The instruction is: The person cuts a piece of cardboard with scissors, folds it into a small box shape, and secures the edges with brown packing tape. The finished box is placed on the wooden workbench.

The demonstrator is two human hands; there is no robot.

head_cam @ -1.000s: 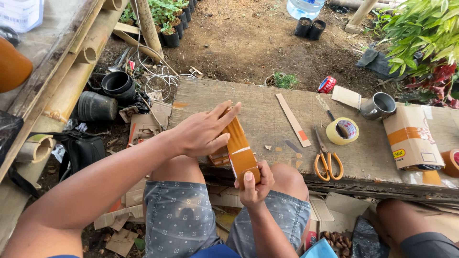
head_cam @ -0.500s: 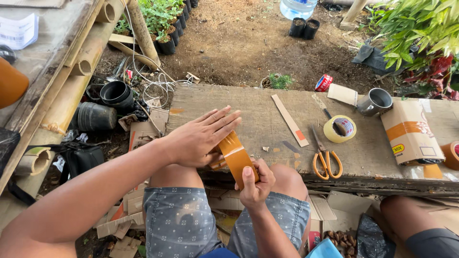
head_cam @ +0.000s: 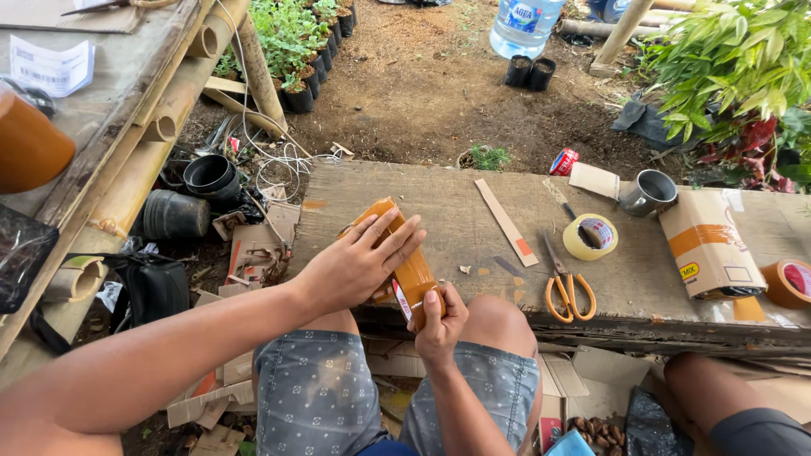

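Note:
A small cardboard piece wrapped in brown tape (head_cam: 411, 272) lies at the near edge of the wooden plank (head_cam: 439, 211). My left hand (head_cam: 359, 266) rests flat on its left side, fingers spread, pressing the tape down. My right hand (head_cam: 439, 325) grips its near end from below, thumb up against the taped face. Part of the piece is hidden under my left palm.
On the plank to the right lie orange-handled scissors (head_cam: 568, 283), a yellowish tape roll (head_cam: 590, 236), a thin cardboard strip (head_cam: 505, 221), a metal cup (head_cam: 647, 193), a cardboard box (head_cam: 708, 243) and a brown tape roll (head_cam: 787, 283). Black pots (head_cam: 209, 175) and cardboard scraps litter the ground left.
My left hand has slid along the taped piece, smoothing it, and the piece has tilted slightly. My right hand keeps its grip on the near end.

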